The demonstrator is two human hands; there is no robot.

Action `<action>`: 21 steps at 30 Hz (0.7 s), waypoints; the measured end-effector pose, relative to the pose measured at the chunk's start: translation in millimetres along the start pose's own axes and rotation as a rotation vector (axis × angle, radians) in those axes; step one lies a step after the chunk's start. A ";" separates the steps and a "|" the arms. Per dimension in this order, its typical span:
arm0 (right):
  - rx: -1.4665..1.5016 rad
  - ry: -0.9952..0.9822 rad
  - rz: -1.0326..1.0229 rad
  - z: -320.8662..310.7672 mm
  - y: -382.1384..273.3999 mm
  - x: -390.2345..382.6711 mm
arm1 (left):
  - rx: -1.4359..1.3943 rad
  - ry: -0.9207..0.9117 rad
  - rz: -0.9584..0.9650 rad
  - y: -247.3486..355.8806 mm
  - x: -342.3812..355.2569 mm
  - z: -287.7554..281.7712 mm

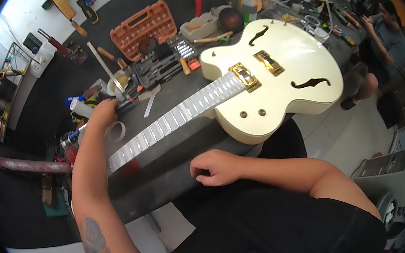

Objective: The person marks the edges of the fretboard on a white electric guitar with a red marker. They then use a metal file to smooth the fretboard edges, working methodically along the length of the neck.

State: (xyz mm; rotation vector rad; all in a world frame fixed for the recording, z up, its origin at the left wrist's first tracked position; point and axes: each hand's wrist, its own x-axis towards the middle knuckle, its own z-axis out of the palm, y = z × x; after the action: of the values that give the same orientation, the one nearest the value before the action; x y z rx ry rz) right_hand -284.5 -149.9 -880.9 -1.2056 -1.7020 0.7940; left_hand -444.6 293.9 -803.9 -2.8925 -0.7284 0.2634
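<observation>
A cream hollow-body guitar [277,83] lies face up on the dark workbench, with f-holes and gold pickup frames. Its fretboard [176,117] is covered in silvery strips between the frets and points down to the left. My left hand [104,112] reaches past the neck's end into a cluster of tools, its fingers bent downward beside a dark, thin tool with a red part [127,103]; what it grips is hidden. My right hand [215,168] hovers near the bench's front edge, below the neck, its fingers loosely curled around nothing.
A roll of tape [116,131] lies by my left wrist. Behind stand an orange socket case [144,28], a grey tray of sockets [167,60] and several bottles. A curved reddish bar [34,164] sits at left. Another person [387,35] is at the far right, near a grey cabinet [385,170].
</observation>
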 end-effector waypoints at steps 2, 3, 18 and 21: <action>-0.008 0.019 -0.012 1.6 0.6 1.8 | -0.117 0.288 -0.047 -1.0 -16.6 -14.1; -0.013 0.017 -0.018 -0.8 -2.7 3.3 | -0.171 0.459 -0.065 -1.0 -28.2 -22.0; 0.345 0.111 0.043 2.9 7.2 -11.8 | -1.878 0.544 -0.160 322.1 -194.5 5.2; 0.171 0.087 -0.046 2.2 8.2 -10.0 | -1.913 0.549 -0.125 323.5 -191.9 10.7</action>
State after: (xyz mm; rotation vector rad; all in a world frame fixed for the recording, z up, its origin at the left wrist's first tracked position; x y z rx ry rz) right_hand -281.9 -156.7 -891.8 -1.0652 -1.5533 0.8293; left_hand -466.1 -79.1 -848.4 -3.6989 -1.4812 -2.3485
